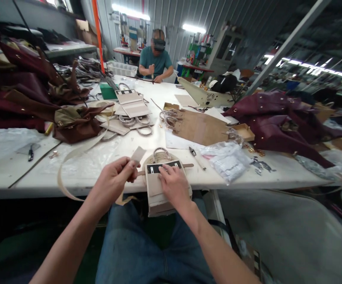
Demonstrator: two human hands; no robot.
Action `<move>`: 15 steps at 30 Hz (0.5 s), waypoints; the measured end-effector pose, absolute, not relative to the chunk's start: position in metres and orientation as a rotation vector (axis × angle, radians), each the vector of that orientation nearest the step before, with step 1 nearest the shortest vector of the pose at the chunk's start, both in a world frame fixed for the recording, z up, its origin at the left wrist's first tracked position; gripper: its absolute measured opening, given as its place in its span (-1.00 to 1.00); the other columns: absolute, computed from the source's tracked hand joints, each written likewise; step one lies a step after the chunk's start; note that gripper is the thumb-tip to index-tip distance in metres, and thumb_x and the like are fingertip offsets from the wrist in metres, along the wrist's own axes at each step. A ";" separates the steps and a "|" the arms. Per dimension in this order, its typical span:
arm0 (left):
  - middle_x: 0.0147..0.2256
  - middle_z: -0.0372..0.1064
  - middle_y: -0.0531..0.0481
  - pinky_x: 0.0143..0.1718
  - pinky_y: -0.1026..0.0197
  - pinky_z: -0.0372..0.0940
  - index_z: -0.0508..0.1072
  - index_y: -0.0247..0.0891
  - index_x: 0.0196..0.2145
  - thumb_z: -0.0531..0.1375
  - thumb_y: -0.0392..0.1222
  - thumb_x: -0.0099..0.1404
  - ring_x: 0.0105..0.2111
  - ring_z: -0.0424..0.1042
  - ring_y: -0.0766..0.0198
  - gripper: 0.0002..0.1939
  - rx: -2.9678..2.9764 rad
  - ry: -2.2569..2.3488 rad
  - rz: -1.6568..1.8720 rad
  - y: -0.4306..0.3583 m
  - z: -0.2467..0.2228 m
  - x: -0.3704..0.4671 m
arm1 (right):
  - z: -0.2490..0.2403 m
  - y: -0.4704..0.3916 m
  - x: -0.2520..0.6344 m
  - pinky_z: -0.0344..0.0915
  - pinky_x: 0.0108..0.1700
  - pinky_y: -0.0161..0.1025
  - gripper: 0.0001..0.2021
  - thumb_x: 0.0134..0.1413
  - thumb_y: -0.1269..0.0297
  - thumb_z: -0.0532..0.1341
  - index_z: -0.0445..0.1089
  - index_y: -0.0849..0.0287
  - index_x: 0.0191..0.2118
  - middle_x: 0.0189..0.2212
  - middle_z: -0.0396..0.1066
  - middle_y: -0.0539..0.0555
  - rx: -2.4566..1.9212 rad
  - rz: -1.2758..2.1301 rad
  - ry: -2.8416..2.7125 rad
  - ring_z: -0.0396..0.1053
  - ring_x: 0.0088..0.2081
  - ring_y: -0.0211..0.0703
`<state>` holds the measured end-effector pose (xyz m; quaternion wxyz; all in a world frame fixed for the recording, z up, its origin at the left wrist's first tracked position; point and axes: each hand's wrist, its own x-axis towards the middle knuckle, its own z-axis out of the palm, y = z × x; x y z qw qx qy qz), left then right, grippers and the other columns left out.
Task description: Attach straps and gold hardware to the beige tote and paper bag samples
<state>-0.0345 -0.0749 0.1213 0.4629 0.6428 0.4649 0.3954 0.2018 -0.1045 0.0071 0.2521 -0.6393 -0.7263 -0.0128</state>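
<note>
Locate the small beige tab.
In the head view, just left of centre, the tab is in the left hand, up and left of the black strip.

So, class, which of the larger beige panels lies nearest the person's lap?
The beige panel under the right hand, at the near edge of the table; the other panels lie piled farther back.

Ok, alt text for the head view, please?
A person's left hand holds a small pale strip while the right hand rests on a beige panel at a cluttered white table's edge. Across it is a co-worker.
</note>
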 end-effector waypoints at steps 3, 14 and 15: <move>-0.36 0.53 -0.02 -0.12 0.20 0.38 0.53 -0.21 -0.40 0.22 0.08 0.54 -0.26 0.51 0.20 -0.59 1.545 1.102 0.934 -0.089 0.078 -0.031 | 0.000 -0.117 0.198 0.32 0.24 0.30 -0.59 0.56 0.15 0.17 0.50 0.00 0.37 0.39 0.49 0.15 -1.754 -0.027 -1.987 0.42 0.20 0.30; -0.59 0.35 0.07 -0.43 0.20 0.14 0.38 -0.17 -0.52 0.20 0.12 0.50 -0.53 0.34 0.24 -0.53 1.416 1.355 1.013 -0.124 0.007 0.002 | 0.027 -0.125 0.224 0.51 0.18 0.06 -0.67 0.53 0.14 0.24 0.63 0.05 0.22 0.17 0.66 0.18 -1.433 0.313 -1.715 0.56 0.09 0.07; -0.59 0.37 0.07 -0.41 0.19 0.15 0.40 -0.17 -0.51 0.20 0.10 0.50 -0.52 0.37 0.23 -0.55 1.413 1.354 1.014 -0.123 0.006 0.005 | 0.034 -0.123 0.223 0.55 0.09 0.00 -0.65 0.49 0.09 0.29 0.62 0.05 0.23 0.18 0.64 0.19 -1.421 0.447 -1.674 0.59 0.03 0.04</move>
